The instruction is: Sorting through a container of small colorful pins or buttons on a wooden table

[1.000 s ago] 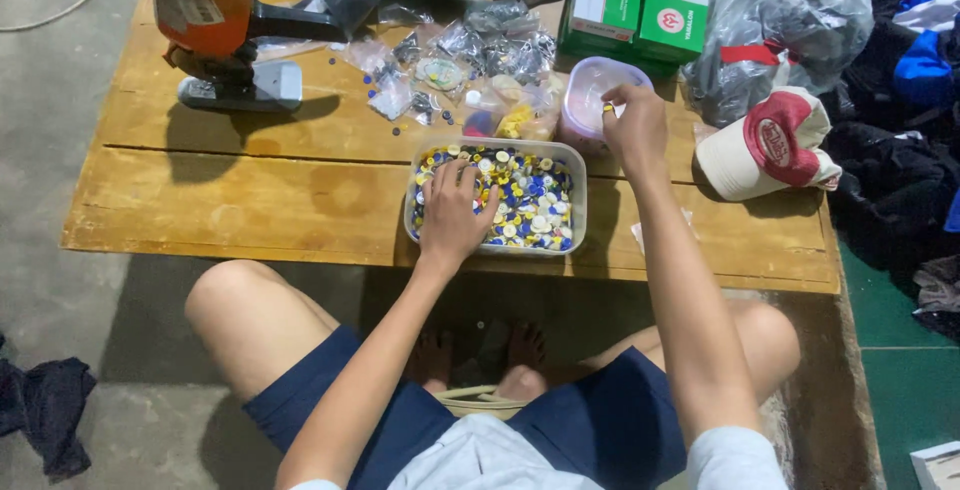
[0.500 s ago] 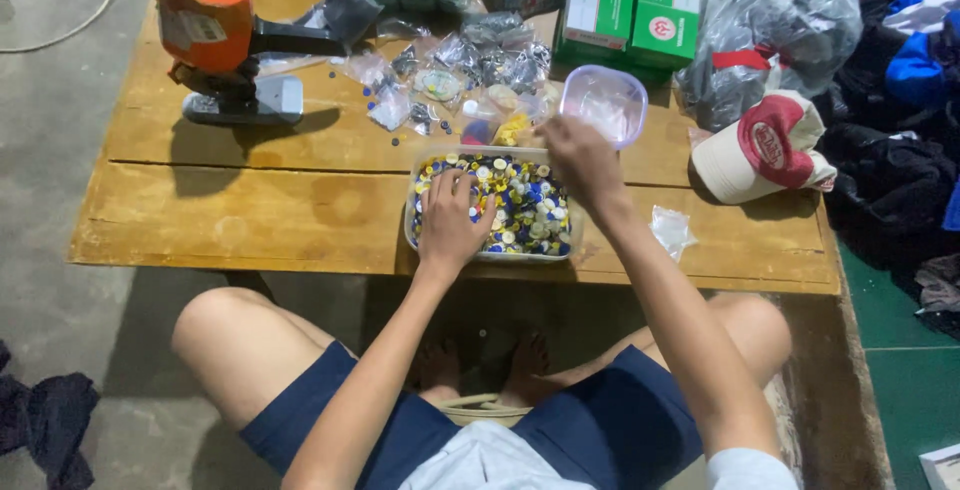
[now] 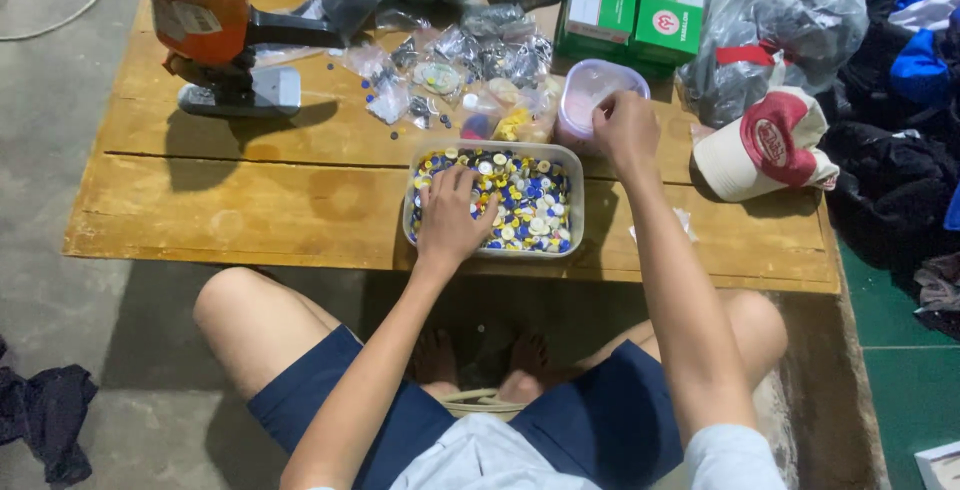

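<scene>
A low wooden worktop (image 3: 250, 190) stands on a concrete floor (image 3: 60, 350). At 11 o'clock sits an orange machine (image 3: 205, 25); green boxes (image 3: 635, 5) at 1 o'clock. The left hand (image 3: 450, 215) spreads its fingers over buttons in a clear tray (image 3: 490, 250); the right hand (image 3: 625, 130), fingers bunched, rests at a pink tub (image 3: 590, 95).

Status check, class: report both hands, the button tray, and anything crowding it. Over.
Left hand flat in button tray. Right hand at small round tub. Plastic bags crowd the tray's far side.
</scene>
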